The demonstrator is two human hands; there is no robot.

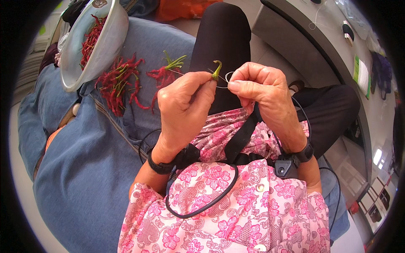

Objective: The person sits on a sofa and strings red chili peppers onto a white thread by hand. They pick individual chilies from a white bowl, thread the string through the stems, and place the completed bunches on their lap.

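Observation:
My left hand (188,98) pinches a chili pepper by its top, and the green stem (217,70) sticks up past the fingertips. The pepper's body is hidden in that hand. Pale thread (227,76) is held between the thumb and forefinger of my right hand (261,83) and loops across to the stem; whether a needle is there is too fine to tell. Thread also runs from behind my left hand to a small bunch of red chilies (163,76) with bundled green stems on the blue cloth. Left of it lies a larger heap of red chilies (118,85).
A translucent plastic basin (118,41) with more red chilies leans on the blue fabric seat (155,34). To the right, a glossy table (335,34) holds a card of white thread (362,76) and a dark spool (348,31). Black cables hang near both wrists.

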